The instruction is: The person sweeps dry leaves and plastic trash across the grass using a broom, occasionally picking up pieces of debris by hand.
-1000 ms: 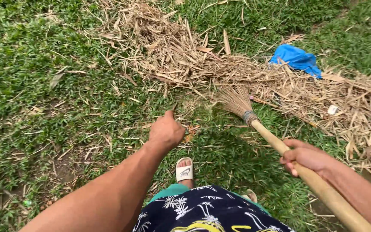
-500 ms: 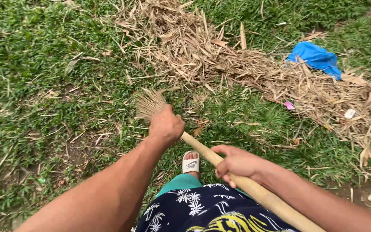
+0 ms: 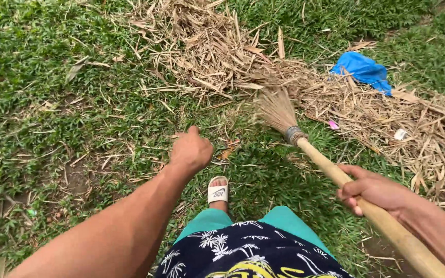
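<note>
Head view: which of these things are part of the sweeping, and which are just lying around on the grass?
In the job:
- broom, bristles at the pile's edge
- right hand, gripping the broom's wooden handle
- left hand, closed, holding nothing
- pile of dry leaves

Lying about:
- blue plastic scrap at the pile's far side
- small pink bit
- small white scrap

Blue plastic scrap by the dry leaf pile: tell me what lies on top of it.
A few dry leaf strips cross the lower left edge of the blue plastic scrap, where it meets the dry leaf pile. Whatever lies beneath the scrap is covered.
</note>
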